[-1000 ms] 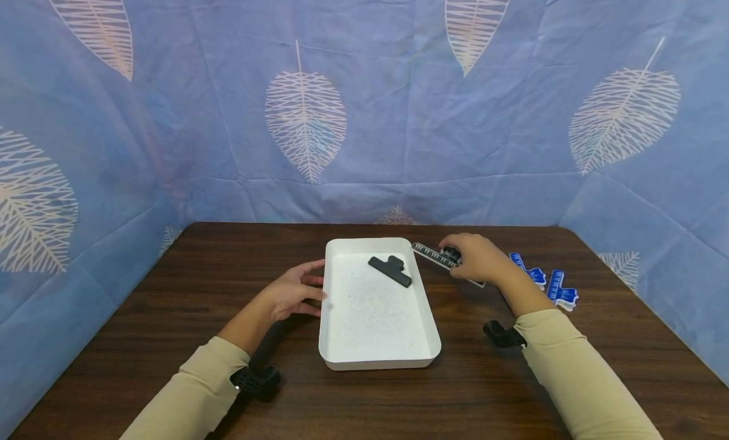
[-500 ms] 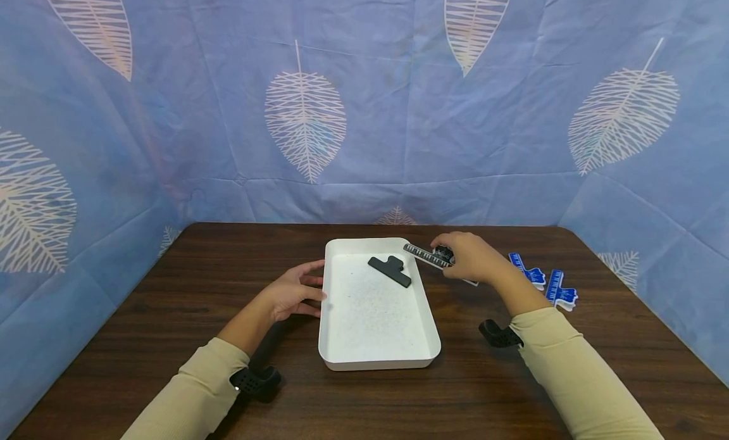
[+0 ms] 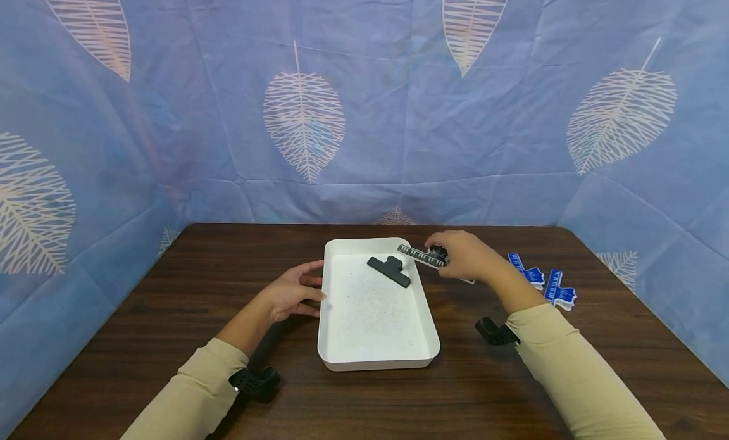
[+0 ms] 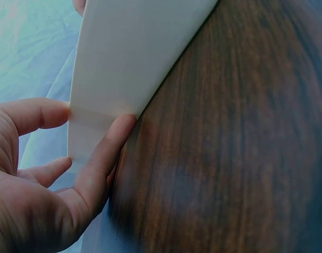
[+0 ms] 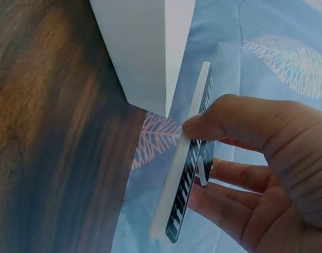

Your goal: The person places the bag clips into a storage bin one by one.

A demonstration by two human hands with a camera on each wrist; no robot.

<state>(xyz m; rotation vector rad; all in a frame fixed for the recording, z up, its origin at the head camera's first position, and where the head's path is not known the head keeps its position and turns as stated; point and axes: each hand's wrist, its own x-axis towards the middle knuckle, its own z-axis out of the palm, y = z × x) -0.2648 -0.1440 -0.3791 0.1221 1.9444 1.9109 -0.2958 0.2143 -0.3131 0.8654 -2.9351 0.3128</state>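
Note:
My right hand (image 3: 466, 257) pinches a black-and-white clip (image 3: 420, 255) with a piano-key pattern along its long bar. In the head view the clip's left end overlaps the far right corner of the white tray (image 3: 373, 326). Thumb and fingers grip the clip (image 5: 185, 187) in the right wrist view, beside the tray's corner (image 5: 145, 63). A plain black clip (image 3: 390, 271) lies in the tray's far right part. At the tray's left side, my left hand (image 3: 293, 294) touches the wall (image 4: 129, 58) with its fingertips, fingers spread.
Two blue-and-white clips (image 3: 527, 272) (image 3: 560, 290) lie on the dark wooden table (image 3: 228, 250), right of my right hand. A blue cloth (image 3: 364, 123) with pale leaf prints hangs behind and along both sides of the table.
My right hand has moved left with the piano-key clip, bringing its end from beside the tray's right rim to over the corner. The left hand and the tray stay in place.

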